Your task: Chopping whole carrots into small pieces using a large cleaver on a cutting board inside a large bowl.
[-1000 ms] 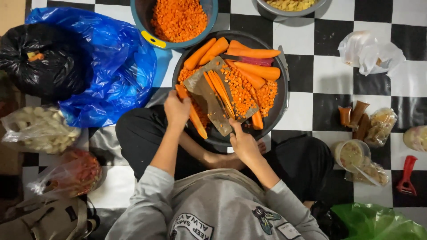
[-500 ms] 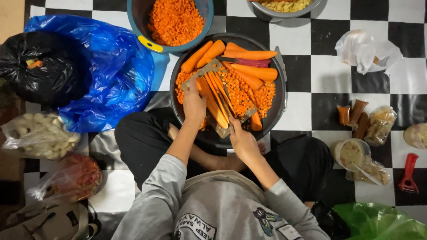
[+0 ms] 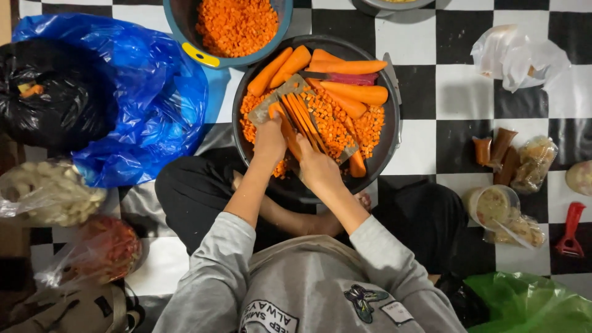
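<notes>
A: Far left, on the checkered floor: black bag [image 3: 52, 92], blue bag [image 3: 148, 98], two clear bags of food below them. Not touched.

B: Moving in?

A: Blue bowl [image 3: 203, 52] of diced carrot at the top. Just right of it the dark round pan [image 3: 388, 148], in front of the seated person's crossed legs. It holds whole peeled carrots [image 3: 348, 66] along the far side and diced carrot [image 3: 336, 123] across the middle.

B: Hands?

A: Left hand [image 3: 270, 139] rests palm down on a bundle of carrot sticks [image 3: 302, 120], fingers closed over their near ends, pinning them. Right hand [image 3: 317, 169] sits just right and nearer the body, curled shut, apparently around a knife handle; the handle itself is hidden.

B: Blade?

A: A broad grey blade [image 3: 274, 102] lies across the far end of the sticks, beyond the left fingers.

B: How do the sticks lie?

A: Long axis runs diagonally, from the left hand away toward the upper left. The blade crosses that axis. The left hand is the nearer one, touching them.

B: Right side?

A: White bag, small wrapped packets, a red peeler [image 3: 570, 231], a green bag at the corner.
</notes>
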